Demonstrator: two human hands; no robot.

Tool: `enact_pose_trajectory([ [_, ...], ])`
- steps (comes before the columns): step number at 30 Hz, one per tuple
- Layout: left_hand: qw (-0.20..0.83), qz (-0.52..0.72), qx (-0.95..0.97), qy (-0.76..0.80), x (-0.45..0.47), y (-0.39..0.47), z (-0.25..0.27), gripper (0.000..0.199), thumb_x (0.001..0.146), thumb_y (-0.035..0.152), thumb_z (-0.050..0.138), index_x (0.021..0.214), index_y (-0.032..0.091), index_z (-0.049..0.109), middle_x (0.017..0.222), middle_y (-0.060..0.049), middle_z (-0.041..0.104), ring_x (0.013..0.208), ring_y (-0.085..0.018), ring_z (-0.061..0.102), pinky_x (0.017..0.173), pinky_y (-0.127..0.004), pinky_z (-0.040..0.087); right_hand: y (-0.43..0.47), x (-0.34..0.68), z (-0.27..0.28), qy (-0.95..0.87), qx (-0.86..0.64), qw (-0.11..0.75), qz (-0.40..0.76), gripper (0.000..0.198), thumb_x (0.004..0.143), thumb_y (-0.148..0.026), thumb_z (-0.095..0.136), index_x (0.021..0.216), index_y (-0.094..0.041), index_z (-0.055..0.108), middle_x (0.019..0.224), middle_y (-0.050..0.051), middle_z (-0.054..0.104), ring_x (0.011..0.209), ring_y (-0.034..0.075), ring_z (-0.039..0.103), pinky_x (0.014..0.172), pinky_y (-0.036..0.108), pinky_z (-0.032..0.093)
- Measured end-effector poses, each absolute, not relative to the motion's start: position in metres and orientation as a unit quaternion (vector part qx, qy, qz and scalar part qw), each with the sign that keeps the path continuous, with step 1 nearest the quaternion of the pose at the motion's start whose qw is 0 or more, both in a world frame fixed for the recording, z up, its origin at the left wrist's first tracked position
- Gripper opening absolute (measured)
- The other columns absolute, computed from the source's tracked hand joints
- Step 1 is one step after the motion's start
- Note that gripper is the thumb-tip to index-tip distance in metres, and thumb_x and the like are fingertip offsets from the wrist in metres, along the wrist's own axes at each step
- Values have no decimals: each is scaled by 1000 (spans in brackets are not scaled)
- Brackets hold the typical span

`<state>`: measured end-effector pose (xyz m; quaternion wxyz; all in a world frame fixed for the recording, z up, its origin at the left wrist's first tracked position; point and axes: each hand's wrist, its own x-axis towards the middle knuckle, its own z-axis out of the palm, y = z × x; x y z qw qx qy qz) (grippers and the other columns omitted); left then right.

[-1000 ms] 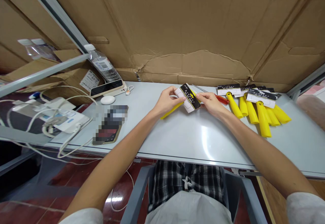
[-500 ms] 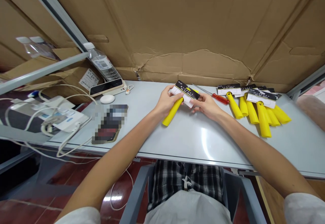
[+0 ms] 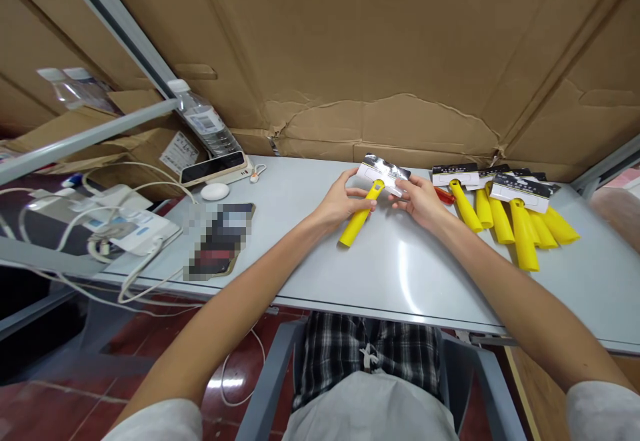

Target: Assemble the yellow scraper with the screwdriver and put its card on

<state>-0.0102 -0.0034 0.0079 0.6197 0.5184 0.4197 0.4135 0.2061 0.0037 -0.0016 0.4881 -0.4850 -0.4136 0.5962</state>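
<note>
A yellow tube-shaped handle [image 3: 355, 226] with a black-and-white header card [image 3: 384, 169] at its upper end is held just above the table. My left hand [image 3: 339, 202] is closed round the handle's upper part, its fingers passing over it. The card's right end is pinched by my right hand [image 3: 421, 200]. Behind that hand a red screwdriver handle [image 3: 444, 195] shows in part; its shaft is hidden. To the right lie several similar yellow handles [image 3: 523, 236] with header cards [image 3: 521, 190], overlapping in a pile.
On the left of the table [image 3: 310, 274] are a pixelated phone [image 3: 220, 240], a white round case [image 3: 215, 191], another phone on a power bank [image 3: 215, 168] and a water bottle [image 3: 205, 118]. Tangled white cables and a power strip [image 3: 130, 224] hang near the left edge. Cardboard [image 3: 380, 48] lines the back.
The handle and card have tilted and shifted slightly right, so the handle's top hole now shows. My left fingers moved onto the handle; my right hand now covers more of the screwdriver.
</note>
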Motion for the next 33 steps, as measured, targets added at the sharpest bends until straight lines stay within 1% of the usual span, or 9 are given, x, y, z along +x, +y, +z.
enact_pose_trajectory([
  [2, 625, 420, 508, 418, -8, -3, 6, 102, 71, 20, 97, 156, 28, 43, 104, -9, 78, 71, -24, 78, 75, -47, 67, 3, 207, -3, -417, -480, 489, 597, 52, 82, -37, 77, 123, -13, 55, 117, 9, 68, 84, 9, 68, 64, 22, 58],
  [6, 624, 442, 490, 419, -6, 1, 3, 73, 80, 35, 94, 139, 24, 54, 108, -12, 79, 81, -26, 79, 74, -43, 67, 1, 205, -6, -437, -464, 480, 603, 51, 80, -35, 78, 120, -12, 57, 117, 9, 68, 82, 10, 68, 65, 23, 59],
  [9, 610, 473, 477, 421, -8, 6, 2, 61, 77, 31, 94, 127, 21, 61, 103, -10, 80, 83, -23, 79, 76, -39, 66, -3, 201, -8, -456, -445, 456, 621, 54, 79, -38, 81, 119, -11, 57, 121, 11, 68, 80, 11, 68, 65, 24, 58],
  [12, 601, 502, 463, 415, -8, 10, 0, 54, 73, 22, 93, 117, 19, 63, 99, -7, 80, 81, -20, 78, 78, -35, 65, -8, 194, -9, -457, -431, 451, 634, 64, 77, -47, 85, 124, -13, 57, 126, 11, 67, 80, 9, 68, 64, 24, 58],
  [16, 589, 545, 434, 409, -5, 11, -4, 53, 73, 19, 90, 114, 21, 57, 96, -4, 80, 82, -20, 78, 80, -36, 65, -16, 186, -8, -473, -408, 426, 654, 86, 73, -59, 89, 139, -20, 51, 127, 10, 67, 89, 11, 71, 69, 25, 61],
  [21, 581, 573, 415, 403, -4, 12, -7, 53, 76, 16, 88, 114, 23, 51, 95, -2, 78, 84, -18, 77, 85, -36, 65, -24, 181, -7, -496, -415, 390, 656, 103, 61, -46, 97, 147, -20, 46, 109, 8, 69, 90, 14, 71, 73, 27, 61],
  [24, 577, 575, 411, 410, -5, 13, -7, 52, 78, 17, 88, 113, 24, 50, 96, -1, 77, 87, -17, 77, 89, -37, 65, -25, 179, -8, -490, -422, 384, 660, 106, 62, -43, 96, 151, -18, 44, 101, 6, 68, 86, 12, 68, 67, 23, 57],
  [29, 589, 577, 396, 405, -2, 11, -8, 53, 78, 16, 88, 111, 24, 48, 98, -1, 77, 95, -19, 79, 93, -39, 65, -28, 175, -9, -486, -435, 377, 658, 102, 71, -51, 92, 154, -16, 44, 93, 3, 64, 68, 3, 56, 55, 19, 43],
  [33, 599, 577, 390, 394, 1, 9, -7, 55, 76, 14, 90, 109, 23, 48, 98, -2, 78, 94, -21, 80, 90, -40, 65, -29, 173, -8, -495, -445, 371, 647, 96, 71, -50, 92, 150, -15, 50, 87, 2, 62, 63, 2, 52, 51, 19, 38],
])
